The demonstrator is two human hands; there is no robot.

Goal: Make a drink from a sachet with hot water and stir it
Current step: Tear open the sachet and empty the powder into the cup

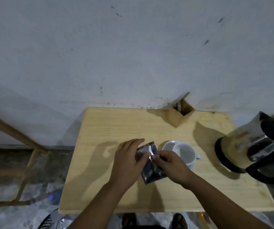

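A dark, shiny foil sachet (151, 169) is held above the middle of the wooden table (100, 162). My left hand (128, 161) grips its left side and upper part. My right hand (171, 166) pinches its right edge near the top. Just right of the hands stands a white cup (182, 151), which looks empty inside. A steel electric kettle (255, 146) with a black base and handle stands at the table's right edge.
A small wooden box (179, 116) holding a few items sits at the back of the table against the pale wall. A wooden frame (25, 146) stands on the floor to the left. Litter lies on the floor below the table's front edge.
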